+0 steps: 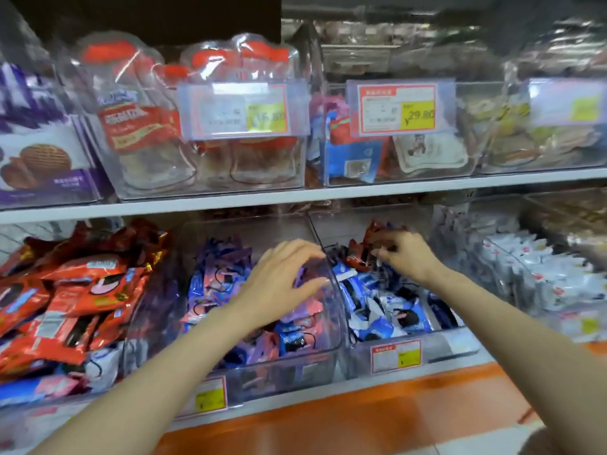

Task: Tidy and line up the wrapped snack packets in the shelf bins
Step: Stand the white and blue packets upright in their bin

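Observation:
On the lower shelf stand clear plastic bins of small wrapped snack packets. The middle bin (335,326) holds pink, purple and blue packets (216,284). My left hand (279,280) hovers over them with fingers spread and lightly curved, holding nothing. The bin to its right (460,339) holds blue and white packets (387,310), with red-brown packets (361,254) at its back. My right hand (404,254) reaches into that bin, its fingers curled among the red-brown packets and seeming to pinch one; the grip itself is blurred.
A loose heap of red-orange packets (65,297) fills the left of the lower shelf. White packets (542,277) fill a bin at the right. The upper shelf (328,192) carries clear bins with price tags (243,110), jars and purple boxes (39,152). Orange floor lies below.

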